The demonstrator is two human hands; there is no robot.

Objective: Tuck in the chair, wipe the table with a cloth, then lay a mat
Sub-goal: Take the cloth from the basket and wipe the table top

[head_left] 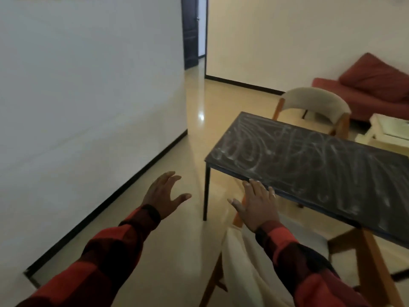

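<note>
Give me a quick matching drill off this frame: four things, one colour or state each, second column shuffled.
Column 1:
1. table
2. sofa
3. left hand
4. far chair

Column 2:
A. red
B. beige curved back
C. dark top with whitish smears
D. open, fingers spread, holding nothing

Pairs: 1-C, 2-A, 3-D, 4-B

Cream chair point(250, 262) stands beside smeared black table point(309, 160).

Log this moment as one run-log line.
stage: chair tuck | left hand: open, free | right hand: open, above near chair | table: smeared | cloth, mat: unseen
</note>
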